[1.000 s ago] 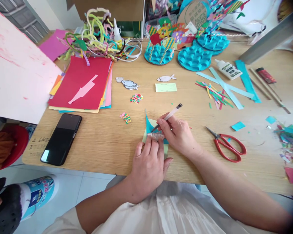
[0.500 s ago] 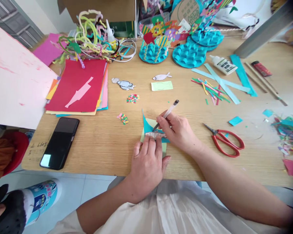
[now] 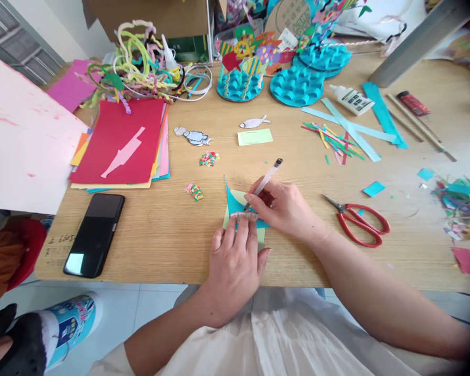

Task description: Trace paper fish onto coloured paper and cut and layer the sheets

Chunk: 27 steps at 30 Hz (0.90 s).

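My right hand (image 3: 288, 209) is closed round a white pen (image 3: 268, 177), its tip down at a small white paper cut-out (image 3: 245, 214). The cut-out lies on blue paper (image 3: 233, 202), with light green paper (image 3: 261, 237) beneath. My left hand (image 3: 237, 261) rests flat with its fingers apart, and its fingertips press the cut-out's lower edge. Beyond the hands lie a paper fish (image 3: 254, 122), a light green strip (image 3: 255, 137) and another fish drawing (image 3: 197, 138).
Red-handled scissors (image 3: 362, 222) lie to the right, a black phone (image 3: 94, 235) to the left. Stacked coloured paper (image 3: 117, 146), paper strips (image 3: 339, 143), a glue bottle (image 3: 352, 100) and blue textured discs (image 3: 296, 87) lie farther back. Scraps (image 3: 464, 209) are at far right.
The view has shifted slightly, so the table items sit a little differently in the picture. My right hand and the pen have barely moved; my left hand stays on the cut-out.
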### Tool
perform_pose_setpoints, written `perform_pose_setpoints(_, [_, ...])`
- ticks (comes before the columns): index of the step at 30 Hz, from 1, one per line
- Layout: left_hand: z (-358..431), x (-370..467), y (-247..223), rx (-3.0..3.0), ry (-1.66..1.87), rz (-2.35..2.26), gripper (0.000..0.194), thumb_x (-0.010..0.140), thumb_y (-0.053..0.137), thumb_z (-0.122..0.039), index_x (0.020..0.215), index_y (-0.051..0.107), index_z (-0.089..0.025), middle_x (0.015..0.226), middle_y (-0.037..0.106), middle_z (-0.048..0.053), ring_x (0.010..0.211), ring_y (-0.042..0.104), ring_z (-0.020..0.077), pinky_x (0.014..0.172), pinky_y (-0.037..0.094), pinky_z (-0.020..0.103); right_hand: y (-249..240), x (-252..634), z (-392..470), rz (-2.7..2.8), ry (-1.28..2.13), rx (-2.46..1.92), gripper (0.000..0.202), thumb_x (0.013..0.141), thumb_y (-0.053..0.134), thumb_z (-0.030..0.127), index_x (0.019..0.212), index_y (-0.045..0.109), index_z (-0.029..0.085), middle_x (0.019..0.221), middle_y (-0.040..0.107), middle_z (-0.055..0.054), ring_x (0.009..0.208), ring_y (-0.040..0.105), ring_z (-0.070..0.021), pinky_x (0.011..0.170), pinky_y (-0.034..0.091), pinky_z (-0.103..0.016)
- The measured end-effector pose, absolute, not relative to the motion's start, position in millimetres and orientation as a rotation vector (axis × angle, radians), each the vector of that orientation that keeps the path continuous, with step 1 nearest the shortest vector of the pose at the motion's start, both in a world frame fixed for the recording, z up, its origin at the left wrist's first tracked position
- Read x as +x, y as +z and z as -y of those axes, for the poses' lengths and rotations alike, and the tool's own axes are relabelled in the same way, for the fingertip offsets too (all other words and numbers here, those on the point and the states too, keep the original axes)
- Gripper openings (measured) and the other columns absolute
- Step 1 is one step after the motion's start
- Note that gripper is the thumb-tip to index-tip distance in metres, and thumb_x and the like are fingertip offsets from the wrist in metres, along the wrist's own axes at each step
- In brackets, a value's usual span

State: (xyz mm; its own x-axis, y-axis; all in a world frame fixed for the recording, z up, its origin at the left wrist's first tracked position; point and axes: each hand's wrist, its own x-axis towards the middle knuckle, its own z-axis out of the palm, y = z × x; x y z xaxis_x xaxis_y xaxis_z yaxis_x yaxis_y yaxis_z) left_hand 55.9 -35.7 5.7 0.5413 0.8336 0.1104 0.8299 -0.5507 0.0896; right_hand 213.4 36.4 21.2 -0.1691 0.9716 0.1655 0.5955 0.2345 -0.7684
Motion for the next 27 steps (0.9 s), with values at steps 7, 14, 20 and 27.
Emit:
perform_pose_setpoints(7, [35.4,55.7,5.0,2.741,0.208,-1.464,0.05,0.101,0.034,-0.04,0.14,0.047,-0.012,0.147,0.049,0.007,0.133,0.042,0.0269,0.097,0.036,0.045,22.0,213.5,-36.8,1.835,0.789,-1.448,0.013,0.088,0.053,0.023,0.079,0.058,0.016,0.057,0.056,0.003,0.047,0.049,-0.008,0.053,0.038,-0.022])
perform_pose_setpoints(14, [35.3,56.2,6.0,2.761,0.199,-1.481,0.05,0.101,0.034,-0.04,0.14,0.048,-0.011,0.146,0.049,0.01,0.131,0.045,0.0265,0.094,0.038,0.044,22.2,214.6,-36.9,1.812,0.763,-1.468,0.011,0.088,0.052,0.022,0.078,0.056,0.017,0.059,0.058,0.002,0.051,0.052,-0.0094,0.055,0.039,-0.022])
perform_pose_setpoints(20, [36.2,56.7,5.8,2.768,0.187,-1.478,0.05,0.101,0.035,-0.04,0.14,0.047,-0.012,0.147,0.049,0.011,0.13,0.045,0.0273,0.095,0.038,0.045,20.9,216.4,-37.0,1.798,0.766,-1.479,0.009,0.087,0.052,0.022,0.08,0.056,0.017,0.061,0.059,0.001,0.052,0.052,-0.0097,0.055,0.039,-0.022])
perform_pose_setpoints(27, [34.7,56.5,7.4,2.741,0.179,-1.476,0.049,0.101,0.035,-0.04,0.14,0.048,-0.012,0.146,0.049,0.012,0.13,0.045,0.0276,0.094,0.04,0.044,23.7,217.3,-35.3,1.775,0.822,-1.509,0.012,0.086,0.054,0.026,0.078,0.058,0.017,0.061,0.06,0.0,0.051,0.052,-0.0106,0.053,0.04,-0.023])
